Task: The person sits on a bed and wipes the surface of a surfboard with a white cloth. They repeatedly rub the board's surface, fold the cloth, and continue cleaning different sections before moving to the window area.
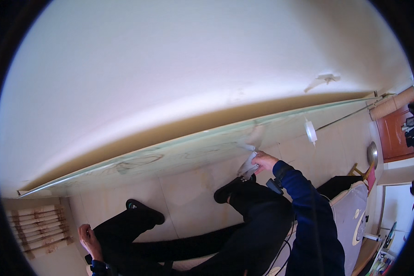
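Observation:
My right hand reaches forward and grips a crumpled white tissue or thin cloth. It is close to the face of a long glass panel that runs along the white wall. The hand and the white piece are mirrored in the glass; whether they touch it, I cannot tell. Dark, swirling smudges mark the panel's left half. My left hand is low on the left beside my leg, fingers curled; nothing shows in it, but the inside of the palm is hidden.
Tiled floor lies under my black slippers. A white object of unclear kind appears by the panel. At right are a brown roll, a round metal basin, a wooden stool and a grey padded surface. Black cables hang near my leg.

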The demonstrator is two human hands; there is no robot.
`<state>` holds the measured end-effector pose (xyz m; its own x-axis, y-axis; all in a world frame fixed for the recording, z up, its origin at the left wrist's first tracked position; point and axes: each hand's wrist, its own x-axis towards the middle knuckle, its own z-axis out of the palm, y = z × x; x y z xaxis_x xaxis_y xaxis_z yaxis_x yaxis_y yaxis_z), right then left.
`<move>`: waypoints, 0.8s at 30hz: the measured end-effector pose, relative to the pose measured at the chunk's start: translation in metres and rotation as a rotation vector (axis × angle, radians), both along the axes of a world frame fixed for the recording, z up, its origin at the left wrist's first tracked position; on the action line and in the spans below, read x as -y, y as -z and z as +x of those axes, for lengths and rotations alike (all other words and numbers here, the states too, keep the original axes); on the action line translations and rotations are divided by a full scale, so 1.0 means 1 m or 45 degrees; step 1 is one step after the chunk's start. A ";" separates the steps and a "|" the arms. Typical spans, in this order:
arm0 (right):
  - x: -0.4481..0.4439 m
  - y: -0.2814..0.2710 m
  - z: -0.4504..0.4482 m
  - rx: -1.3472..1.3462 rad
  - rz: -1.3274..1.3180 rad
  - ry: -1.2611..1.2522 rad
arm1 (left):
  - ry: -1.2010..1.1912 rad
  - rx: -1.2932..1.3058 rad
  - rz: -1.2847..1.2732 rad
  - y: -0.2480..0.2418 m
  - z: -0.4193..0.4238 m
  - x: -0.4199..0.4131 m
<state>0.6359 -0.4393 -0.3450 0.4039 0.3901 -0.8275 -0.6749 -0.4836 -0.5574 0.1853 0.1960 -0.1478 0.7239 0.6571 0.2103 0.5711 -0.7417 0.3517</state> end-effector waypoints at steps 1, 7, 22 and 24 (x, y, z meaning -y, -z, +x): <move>-0.002 -0.001 0.002 0.011 -0.020 0.044 | -0.014 0.013 -0.024 0.000 -0.001 0.001; -0.031 0.018 -0.014 0.137 -0.207 0.444 | 0.053 0.058 -0.033 -0.006 0.004 0.008; -0.138 0.050 -0.060 0.020 0.074 1.119 | -0.045 0.234 -0.165 -0.016 0.008 0.027; -0.138 0.049 -0.053 -0.077 0.111 1.127 | -0.022 0.264 -0.158 -0.018 0.008 0.027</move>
<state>0.5833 -0.3012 -0.3936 0.5438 0.0183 -0.8390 -0.8103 0.2716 -0.5192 0.1934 0.1689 -0.1296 0.6620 0.6992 0.2700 0.4894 -0.6761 0.5509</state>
